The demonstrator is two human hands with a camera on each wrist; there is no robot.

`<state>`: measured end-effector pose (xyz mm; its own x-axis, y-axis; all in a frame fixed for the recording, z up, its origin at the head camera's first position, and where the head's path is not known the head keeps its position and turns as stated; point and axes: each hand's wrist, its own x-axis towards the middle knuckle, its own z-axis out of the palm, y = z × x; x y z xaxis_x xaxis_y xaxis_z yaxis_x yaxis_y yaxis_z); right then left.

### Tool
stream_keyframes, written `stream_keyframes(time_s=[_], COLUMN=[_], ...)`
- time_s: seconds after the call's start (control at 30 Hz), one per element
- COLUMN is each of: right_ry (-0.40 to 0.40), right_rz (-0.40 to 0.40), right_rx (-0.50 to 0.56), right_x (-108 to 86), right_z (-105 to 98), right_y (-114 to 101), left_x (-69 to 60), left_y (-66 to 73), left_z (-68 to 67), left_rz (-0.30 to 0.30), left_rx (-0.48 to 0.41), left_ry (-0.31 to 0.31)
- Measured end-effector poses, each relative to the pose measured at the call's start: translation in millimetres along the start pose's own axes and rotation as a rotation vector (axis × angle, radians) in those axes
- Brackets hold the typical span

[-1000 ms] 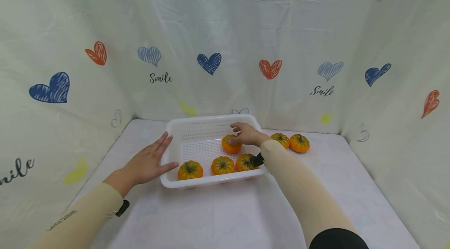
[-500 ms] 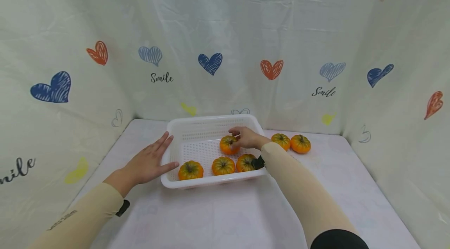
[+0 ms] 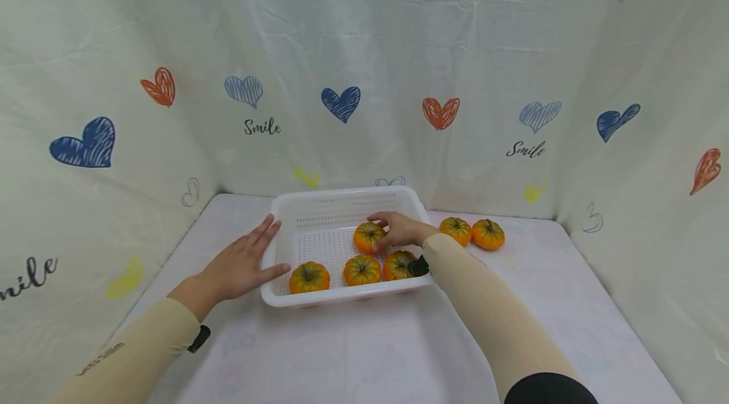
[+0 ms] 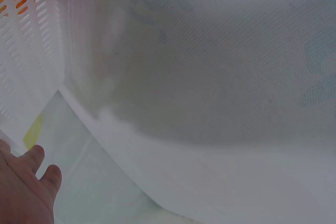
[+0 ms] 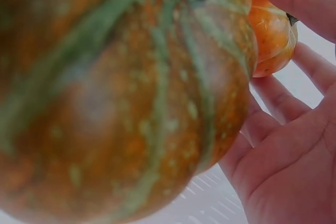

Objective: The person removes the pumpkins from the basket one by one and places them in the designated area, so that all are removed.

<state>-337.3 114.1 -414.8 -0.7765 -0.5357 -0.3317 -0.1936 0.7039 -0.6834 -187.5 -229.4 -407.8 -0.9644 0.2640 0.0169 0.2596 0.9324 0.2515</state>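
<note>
The white perforated plastic basket [image 3: 347, 294] holds several small orange-and-green pumpkins. My left hand [image 3: 239, 266] lies with spread, straight fingers at the basket's left rim; in the left wrist view, part of that hand [image 4: 29, 182] shows beside the slotted wall. My right hand [image 3: 401, 228] reaches inside and holds a pumpkin [image 3: 367, 237] with the thumb in front and fingers behind. From the right wrist view, this pumpkin [image 5: 270, 38] sits between thumb and fingers. A closer pumpkin [image 5: 121, 103] fills much of that view and hides part of the hand.
Along the basket's front wall sit a left pumpkin [image 3: 309, 277], a middle pumpkin [image 3: 362, 270] and a right pumpkin [image 3: 397, 265], partly behind the wrist. Two more pumpkins [image 3: 488, 235] stand on the white table [image 3: 353, 353], right of the basket. A heart-printed curtain [image 3: 387, 151] encloses the table.
The pumpkin at my right hand has shifted slightly left and toward the front in the basket, the hand moving along with it. My left hand stays at the rim.
</note>
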Motion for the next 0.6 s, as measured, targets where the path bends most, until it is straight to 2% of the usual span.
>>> stream_keyframes(time_s=[0.6], right_ry=[-0.021], right_rz=[0.01], right_rx=[-0.055], right_x=[-2.1], right_z=[1.0], right_y=[-2.4], left_x=[0.1], left_y=[0.1], left_z=[-0.2], left_rz=[-0.002], left_rx=[0.004], left_ry=[0.0])
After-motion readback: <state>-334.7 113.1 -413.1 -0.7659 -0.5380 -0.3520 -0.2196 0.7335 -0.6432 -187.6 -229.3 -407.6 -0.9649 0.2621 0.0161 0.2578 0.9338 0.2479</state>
